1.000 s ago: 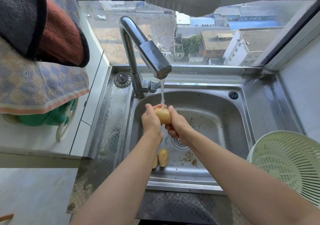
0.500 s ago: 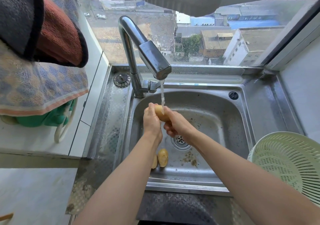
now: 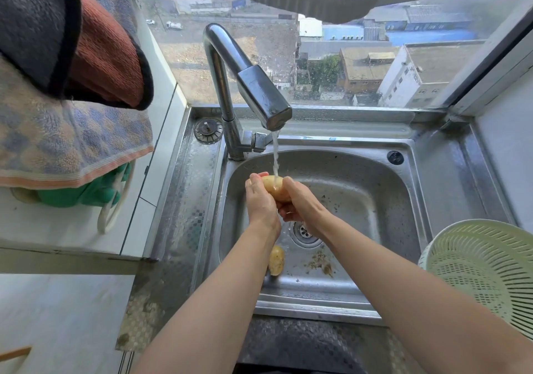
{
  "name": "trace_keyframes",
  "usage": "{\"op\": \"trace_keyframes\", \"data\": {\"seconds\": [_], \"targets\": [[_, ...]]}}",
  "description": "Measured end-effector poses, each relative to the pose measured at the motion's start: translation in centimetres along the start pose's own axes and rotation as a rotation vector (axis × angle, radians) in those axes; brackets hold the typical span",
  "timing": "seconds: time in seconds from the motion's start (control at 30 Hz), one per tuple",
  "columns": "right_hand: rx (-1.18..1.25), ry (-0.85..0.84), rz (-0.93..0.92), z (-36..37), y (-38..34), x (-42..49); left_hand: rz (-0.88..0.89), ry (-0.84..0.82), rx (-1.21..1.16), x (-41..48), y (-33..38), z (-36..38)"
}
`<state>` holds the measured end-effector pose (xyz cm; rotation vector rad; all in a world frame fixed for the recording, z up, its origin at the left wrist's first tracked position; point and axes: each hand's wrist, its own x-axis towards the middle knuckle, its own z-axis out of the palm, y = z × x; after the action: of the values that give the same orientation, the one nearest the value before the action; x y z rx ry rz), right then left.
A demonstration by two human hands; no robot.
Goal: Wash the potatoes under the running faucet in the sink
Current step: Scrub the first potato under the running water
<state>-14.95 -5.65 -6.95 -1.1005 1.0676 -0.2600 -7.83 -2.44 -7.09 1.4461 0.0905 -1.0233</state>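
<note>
Filling most of the view is the steel sink, set under a window, with the faucet arched over its back left corner and a thin stream of water running. A pale green colander sits on the counter at the right, well apart from the hands. Both forearms reach in over the front rim. The left hand and right hand meet under the spout, fingers curled round one potato, which they hold between them directly in the stream. Over the last second the hands have stayed at the same spot in the water, but the potato has turned in their grip: half a second ago the fingers covered nearly all of it, and now a longer, tilted flank lies bare with water running over it. That reads as rubbing and rotating, so this potato looks mid-wash, not finished. A second potato lies on the basin floor beside the left forearm, just in front of the drain, apparently waiting its turn; whether another lies behind the arm cannot be told. Specks of dirt lie near the drain
</note>
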Motion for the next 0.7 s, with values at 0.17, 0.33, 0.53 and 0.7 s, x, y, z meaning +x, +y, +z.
{"op": "trace_keyframes", "data": {"seconds": [0.17,0.33,0.53,0.7], "targets": [[0.018,-0.004,0.061,0.02,-0.16,0.24,0.01,-0.014,-0.002,-0.04,0.04,-0.18],[-0.055,0.03,-0.017,0.21,0.2,0.29,-0.038,-0.024,0.058,0.02,-0.04,-0.31],[-0.071,0.092,-0.13,0.3,0.55,0.19,-0.088,-0.03,0.097,0.46,0.13,-0.33],[-0.104,0.068,-0.189,0.3,0.43,0.13,-0.084,-0.029,0.138,0.22,0.48,-0.4]]}}
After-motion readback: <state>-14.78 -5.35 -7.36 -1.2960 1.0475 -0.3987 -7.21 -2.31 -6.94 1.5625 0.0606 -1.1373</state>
